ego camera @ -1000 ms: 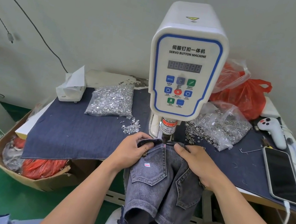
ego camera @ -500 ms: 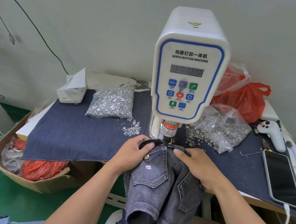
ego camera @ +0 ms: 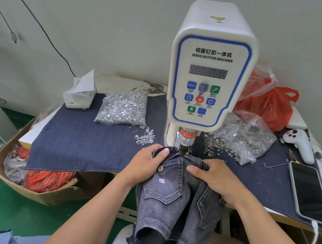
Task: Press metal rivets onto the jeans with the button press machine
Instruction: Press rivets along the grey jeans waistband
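A white servo button machine (ego camera: 210, 66) stands at the middle of the table, its press head (ego camera: 185, 144) just above the waistband of small grey denim jeans (ego camera: 174, 204). The jeans hang off the table's front edge over my lap. My left hand (ego camera: 145, 163) grips the waistband on the left, thumb on top, beside a metal button (ego camera: 160, 168). My right hand (ego camera: 214, 178) holds the waistband on the right, fingers curled over the fabric. A bag of silver rivets (ego camera: 123, 108) lies left of the machine, with loose rivets (ego camera: 145, 138) near it.
A bag of metal rings (ego camera: 241, 139) lies right of the machine, a red plastic bag (ego camera: 268, 105) behind it. A phone (ego camera: 309, 191) on a cable and a white controller (ego camera: 302, 144) sit at the right. A tissue box (ego camera: 79, 93) is at back left, a cardboard box (ego camera: 36, 182) on the floor.
My hands and the jeans have stayed at the press head. The left thumb has shifted slightly on the waistband, and the view has tilted down a little.
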The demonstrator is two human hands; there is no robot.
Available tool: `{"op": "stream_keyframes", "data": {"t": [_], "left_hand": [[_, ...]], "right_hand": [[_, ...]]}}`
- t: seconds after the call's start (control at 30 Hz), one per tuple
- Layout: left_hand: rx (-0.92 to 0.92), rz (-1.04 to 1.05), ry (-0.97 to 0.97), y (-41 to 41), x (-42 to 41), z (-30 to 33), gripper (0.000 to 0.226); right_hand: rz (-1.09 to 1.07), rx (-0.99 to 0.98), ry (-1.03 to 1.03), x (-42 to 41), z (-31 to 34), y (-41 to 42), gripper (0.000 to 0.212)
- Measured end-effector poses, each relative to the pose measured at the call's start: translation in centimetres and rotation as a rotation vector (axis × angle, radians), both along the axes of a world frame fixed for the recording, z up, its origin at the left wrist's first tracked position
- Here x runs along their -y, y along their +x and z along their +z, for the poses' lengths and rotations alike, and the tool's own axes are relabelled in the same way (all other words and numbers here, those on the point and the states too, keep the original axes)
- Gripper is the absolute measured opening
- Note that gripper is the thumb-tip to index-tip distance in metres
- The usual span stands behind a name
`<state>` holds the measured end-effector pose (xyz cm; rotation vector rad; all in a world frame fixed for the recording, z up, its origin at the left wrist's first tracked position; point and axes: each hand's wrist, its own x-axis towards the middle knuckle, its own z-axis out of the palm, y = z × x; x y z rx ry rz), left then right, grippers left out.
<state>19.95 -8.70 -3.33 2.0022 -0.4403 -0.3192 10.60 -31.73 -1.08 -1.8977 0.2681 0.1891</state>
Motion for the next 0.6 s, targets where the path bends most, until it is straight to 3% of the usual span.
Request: {"op": "stream_keyframes", "data": {"t": [0.13, 0.33, 0.6], "left_hand": [[0.007, 0.012, -0.007, -0.1, 0.2, -0.2, 0.019], [0.018, 0.081, -0.052, 0.0, 1.1, -0.5, 0.022], [0.01, 0.056, -0.036, 0.5, 0.7, -0.7, 0.022]], "right_hand": [[0.015, -0.001, 0.008, 0.0, 0.1, -0.1, 0.02], [-0.039, 0.001, 0.017, -0.3, 0.2, -0.1, 0.036], [-0.069, -0.012, 0.036, -0.2, 0.2, 0.0, 0.035]]}}
